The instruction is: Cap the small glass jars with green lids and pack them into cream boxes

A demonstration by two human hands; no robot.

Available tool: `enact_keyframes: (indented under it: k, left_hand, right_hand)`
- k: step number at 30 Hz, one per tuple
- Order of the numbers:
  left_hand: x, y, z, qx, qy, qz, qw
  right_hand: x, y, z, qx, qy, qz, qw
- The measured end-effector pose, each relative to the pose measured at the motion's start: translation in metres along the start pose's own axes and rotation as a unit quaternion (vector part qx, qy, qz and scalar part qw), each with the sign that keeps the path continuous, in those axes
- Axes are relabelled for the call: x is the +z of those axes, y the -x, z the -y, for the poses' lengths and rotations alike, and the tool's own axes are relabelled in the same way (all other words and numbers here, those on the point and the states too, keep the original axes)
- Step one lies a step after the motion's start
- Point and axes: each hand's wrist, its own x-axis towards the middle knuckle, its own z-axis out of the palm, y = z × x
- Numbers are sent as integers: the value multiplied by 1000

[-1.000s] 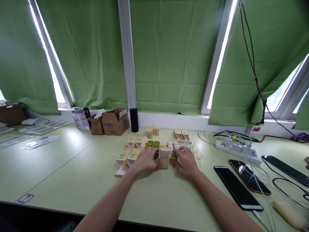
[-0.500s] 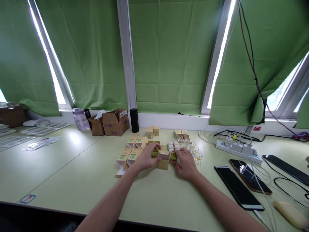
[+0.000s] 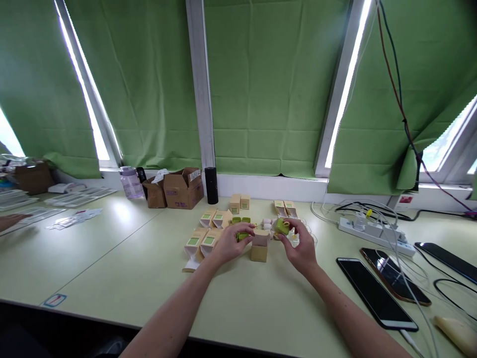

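Note:
A small tan carton (image 3: 259, 245) stands upright and open-topped on the pale green table (image 3: 112, 248), between my hands. My right hand (image 3: 300, 244) is raised just right of it, with its fingers pinched round a small green jar (image 3: 282, 226). My left hand (image 3: 230, 243) rests just left of the carton, fingers curled over another green piece (image 3: 243, 235). Several tan cartons with green labels (image 3: 201, 241) lie to the left. More green jars (image 3: 240, 220) sit behind.
Brown cardboard boxes (image 3: 182, 187), a black cylinder (image 3: 211, 185) and a lilac bottle (image 3: 130, 182) stand by the window ledge. A power strip (image 3: 376, 232), cables and phones (image 3: 375, 293) lie at the right. Another person's hand (image 3: 10, 221) shows at the far left edge.
My right hand has lifted a green jar off the table beside the carton. My left hand has moved from the carton's side to a green piece behind it. The view has shifted slightly.

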Motion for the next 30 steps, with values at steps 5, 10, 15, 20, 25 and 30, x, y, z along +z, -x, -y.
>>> enact_keyframes:
  k: [5,10,15,20,25,30]
  left_hand:
    - [13,1,2,-11,-11,-27,1000]
    - [19,3,-2,-37,12,-14,999]
    - [21,5,-3,-46,88,13,995]
    - [24,6,2,-69,117,25,990]
    - [26,6,6,-84,147,30,985]
    - [26,7,5,-86,167,31,982]
  right_hand:
    - [0,-1,9,55,-131,-24,990]
    - [3,0,20,73,-199,-29,977]
    - [3,1,34,84,-207,-11,975]
    - [4,5,37,84,-168,46,981]
    - [0,3,30,60,-132,79,986]
    - [-8,-1,18,70,-68,123,988]
